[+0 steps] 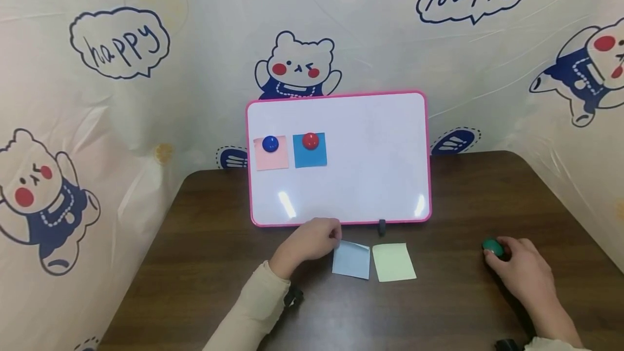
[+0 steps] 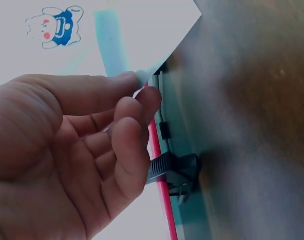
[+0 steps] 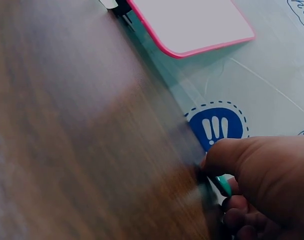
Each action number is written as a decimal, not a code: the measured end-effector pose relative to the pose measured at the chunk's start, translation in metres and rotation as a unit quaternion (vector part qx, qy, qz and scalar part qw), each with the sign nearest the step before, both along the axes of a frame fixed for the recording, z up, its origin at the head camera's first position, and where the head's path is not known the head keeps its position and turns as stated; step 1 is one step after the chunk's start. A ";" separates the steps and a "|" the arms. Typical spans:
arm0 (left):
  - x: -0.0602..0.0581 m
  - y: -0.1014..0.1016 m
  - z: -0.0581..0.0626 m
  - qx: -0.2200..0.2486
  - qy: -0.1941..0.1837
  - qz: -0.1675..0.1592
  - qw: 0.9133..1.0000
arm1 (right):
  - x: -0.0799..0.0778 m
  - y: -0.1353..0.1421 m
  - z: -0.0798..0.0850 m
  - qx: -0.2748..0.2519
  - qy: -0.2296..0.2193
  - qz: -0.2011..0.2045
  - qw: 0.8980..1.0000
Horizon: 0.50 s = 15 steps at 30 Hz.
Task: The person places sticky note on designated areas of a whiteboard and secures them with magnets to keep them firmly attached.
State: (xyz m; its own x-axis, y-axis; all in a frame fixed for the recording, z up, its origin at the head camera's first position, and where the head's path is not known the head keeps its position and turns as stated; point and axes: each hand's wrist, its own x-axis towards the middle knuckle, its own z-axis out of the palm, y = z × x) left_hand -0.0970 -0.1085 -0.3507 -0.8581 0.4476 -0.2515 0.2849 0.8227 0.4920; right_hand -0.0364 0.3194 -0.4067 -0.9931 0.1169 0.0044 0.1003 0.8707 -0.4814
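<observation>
My left hand (image 1: 312, 240) pinches the upper left corner of a light blue sticky note (image 1: 352, 262), just in front of the whiteboard. In the left wrist view, thumb and fingertip meet on the pale paper (image 2: 152, 30), and the other fingers curl loosely. Beside that note, a pale green sticky note (image 1: 395, 262) lies on the table. Far to the right, my right hand (image 1: 528, 272) grips a round green magnet (image 1: 492, 247) between thumb and fingers, close over the tabletop. In the right wrist view, the magnet (image 3: 223, 185) is partly hidden by the hand.
A pink-framed whiteboard (image 1: 375, 161) stands tilted on the brown table (image 1: 205, 264). On its left half, a blue magnet (image 1: 270, 143) holds a pink note (image 1: 273, 162), and a red magnet (image 1: 310, 141) a blue note (image 1: 310, 160). A black stand foot (image 1: 382, 227) juts out below.
</observation>
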 end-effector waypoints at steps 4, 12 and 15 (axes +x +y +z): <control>-0.005 -0.003 0.002 0.032 -0.006 0.001 0.999 | 0.000 0.001 0.001 0.001 -0.026 0.008 1.000; -0.008 -0.007 0.007 0.097 -0.009 0.015 0.995 | -0.003 0.003 0.004 0.005 -0.043 0.005 0.999; -0.007 -0.009 0.009 0.114 -0.010 0.024 0.993 | -0.003 0.003 0.003 0.006 -0.042 0.005 0.999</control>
